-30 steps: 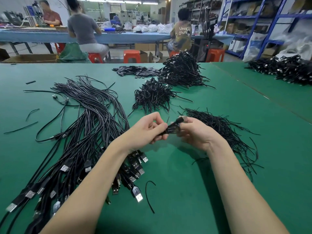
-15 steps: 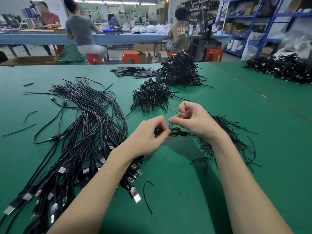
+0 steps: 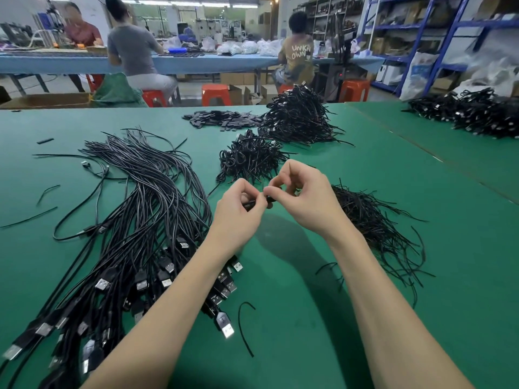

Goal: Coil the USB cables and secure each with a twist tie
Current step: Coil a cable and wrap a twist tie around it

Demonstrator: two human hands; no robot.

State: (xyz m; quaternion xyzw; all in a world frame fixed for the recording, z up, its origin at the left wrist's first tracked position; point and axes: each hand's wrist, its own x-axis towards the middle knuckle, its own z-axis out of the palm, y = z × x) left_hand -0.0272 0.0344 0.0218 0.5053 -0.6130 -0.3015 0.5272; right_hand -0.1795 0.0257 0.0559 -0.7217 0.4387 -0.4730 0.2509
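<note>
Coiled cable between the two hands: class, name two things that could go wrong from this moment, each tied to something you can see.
1. Both hands, left hand and right hand, pinch the small coiled cable above the table; a slack grip could let it spring open.
2. The left forearm lies over the loose USB cables; pulling back might drag plugs off the green table.

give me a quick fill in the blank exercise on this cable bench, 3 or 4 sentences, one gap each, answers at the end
1. The table top is covered in a ____ mat.
2. The uncoiled USB cables lie on the person's ____ side.
3. The loose twist ties lie heaped beside the ____ hand.
4. The left hand and right hand pinch one small black bundle ____ the table.

Missing words: green; left; right; above
</note>
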